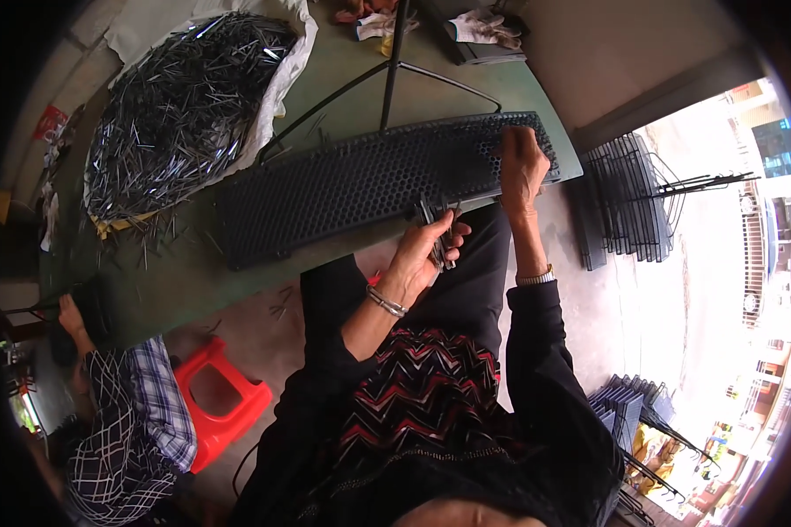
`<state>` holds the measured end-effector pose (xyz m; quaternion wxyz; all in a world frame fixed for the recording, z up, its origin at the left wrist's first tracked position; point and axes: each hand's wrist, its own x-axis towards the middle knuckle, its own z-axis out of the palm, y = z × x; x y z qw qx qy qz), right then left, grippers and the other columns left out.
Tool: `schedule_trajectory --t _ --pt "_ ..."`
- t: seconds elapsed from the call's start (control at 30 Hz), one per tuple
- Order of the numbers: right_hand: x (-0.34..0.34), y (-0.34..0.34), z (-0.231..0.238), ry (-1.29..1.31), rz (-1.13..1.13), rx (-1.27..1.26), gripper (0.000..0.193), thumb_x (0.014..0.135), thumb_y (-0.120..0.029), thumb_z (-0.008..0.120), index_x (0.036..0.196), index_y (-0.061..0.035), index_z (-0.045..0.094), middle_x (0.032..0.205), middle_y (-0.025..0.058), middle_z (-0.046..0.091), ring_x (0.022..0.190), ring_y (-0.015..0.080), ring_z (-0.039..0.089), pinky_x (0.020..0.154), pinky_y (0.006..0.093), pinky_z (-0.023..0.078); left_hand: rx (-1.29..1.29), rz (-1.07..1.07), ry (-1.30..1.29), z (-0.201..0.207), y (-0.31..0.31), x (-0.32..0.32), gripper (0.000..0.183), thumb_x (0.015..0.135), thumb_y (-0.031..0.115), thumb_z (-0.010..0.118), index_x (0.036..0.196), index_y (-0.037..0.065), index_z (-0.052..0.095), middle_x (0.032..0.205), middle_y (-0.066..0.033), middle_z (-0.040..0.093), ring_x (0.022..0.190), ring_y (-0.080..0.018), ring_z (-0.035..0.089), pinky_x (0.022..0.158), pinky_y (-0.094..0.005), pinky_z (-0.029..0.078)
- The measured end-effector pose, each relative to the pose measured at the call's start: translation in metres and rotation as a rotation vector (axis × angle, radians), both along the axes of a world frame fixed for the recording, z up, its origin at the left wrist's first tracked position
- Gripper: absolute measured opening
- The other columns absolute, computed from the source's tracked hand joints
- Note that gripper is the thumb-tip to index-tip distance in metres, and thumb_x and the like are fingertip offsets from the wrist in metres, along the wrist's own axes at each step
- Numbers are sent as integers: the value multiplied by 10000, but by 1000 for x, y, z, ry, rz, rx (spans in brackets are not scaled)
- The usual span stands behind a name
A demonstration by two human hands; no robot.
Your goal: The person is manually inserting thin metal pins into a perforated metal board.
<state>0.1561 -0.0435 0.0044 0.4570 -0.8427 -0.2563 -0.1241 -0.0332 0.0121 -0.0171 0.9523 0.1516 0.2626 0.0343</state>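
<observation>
A long black panel [325, 195] full of round holes lies across the near edge of the green table [189, 285]. My left hand [413, 252] is closed around a small bunch of thin dark strips [428, 213] at the panel's near edge. Over the panel's right end is my right hand [524, 176], its fingers pinched together and pointing down at the holes. What those fingertips hold, if anything, is hidden. Behind the panel rises a black metal stand [388, 98] with spread legs.
Loose dark strips [189, 110] fill an open white sack [301, 53] at the far left. Gloves [483, 32] lie at the back. A co-worker's hand [72, 316] is at the left, near a red stool [237, 420]. Stacked black racks [628, 198] stand at right.
</observation>
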Motion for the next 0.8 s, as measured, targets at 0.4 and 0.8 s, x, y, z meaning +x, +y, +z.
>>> schedule_trajectory --t 0.4,0.8 --pt "-3 -6 9 0 48 -27 176 907 -171 562 923 -4 613 727 116 671 682 175 684 613 290 491 97 -69 -28 10 -1 -1 267 904 194 609 1092 6 585 793 -54 588 587 -86 488 455 -203 349" --pt "12 10 12 -2 117 -167 186 897 -191 566 883 -7 591 676 136 659 619 206 663 588 318 478 25 -45 -18 8 0 0 258 904 180 609 1080 -3 566 784 -43 558 570 -55 443 448 -186 311"
